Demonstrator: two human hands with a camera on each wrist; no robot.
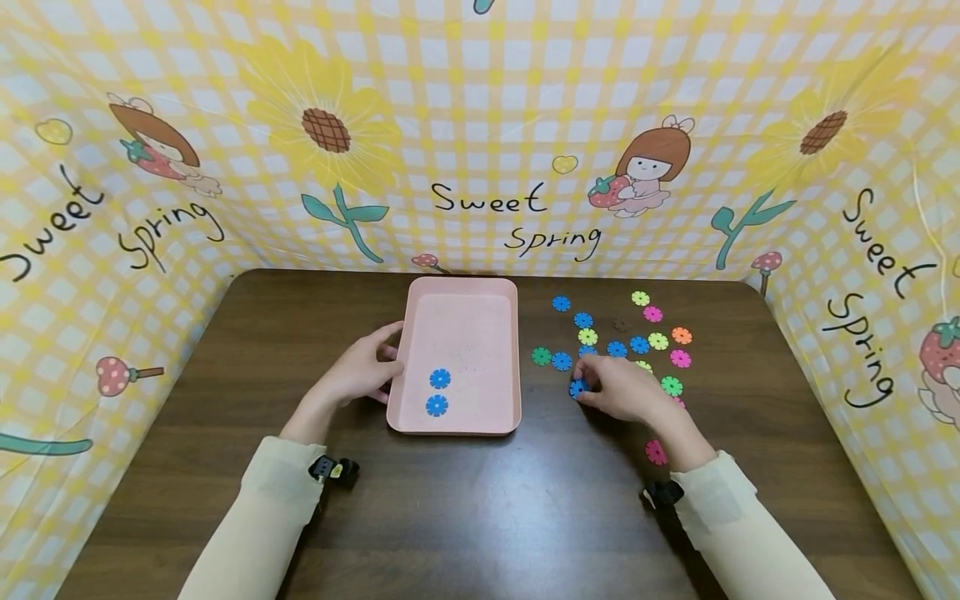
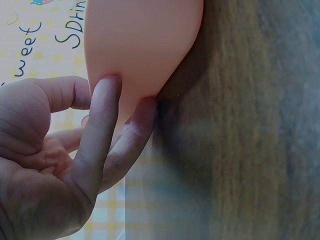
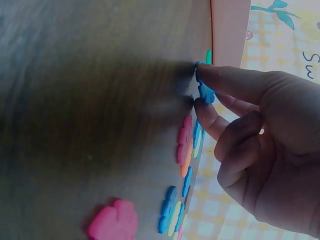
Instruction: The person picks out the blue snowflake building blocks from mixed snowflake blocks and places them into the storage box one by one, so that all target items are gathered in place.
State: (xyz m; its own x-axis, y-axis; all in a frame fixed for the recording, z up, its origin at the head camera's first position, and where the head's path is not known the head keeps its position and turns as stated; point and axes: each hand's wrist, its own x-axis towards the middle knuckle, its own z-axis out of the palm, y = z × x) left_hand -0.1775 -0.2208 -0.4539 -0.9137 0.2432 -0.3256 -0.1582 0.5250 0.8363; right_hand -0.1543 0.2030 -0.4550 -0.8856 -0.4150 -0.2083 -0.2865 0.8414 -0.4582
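A pink tray [image 1: 465, 333] lies on the table with two blue notched discs [image 1: 439, 378] in its lower left part. My left hand [image 1: 365, 364] holds the tray's left side; in the left wrist view, fingertips [image 2: 107, 90] press the outer wall and rim. To the right of the tray, my right hand [image 1: 618, 387] pinches a blue notched disc [image 1: 577, 389] between thumb and finger. The right wrist view shows this disc [image 3: 205, 90] standing on edge between the fingertips, close to the tabletop.
Scattered discs lie around the right hand: blue [image 1: 561, 361], green [image 1: 541, 357], yellow [image 1: 640, 298], orange [image 1: 681, 335] and pink [image 1: 656, 452]. Some are partly hidden by the hand. A checked cloth [image 1: 480, 125] encloses the back and sides of the dark wooden table [image 1: 480, 517].
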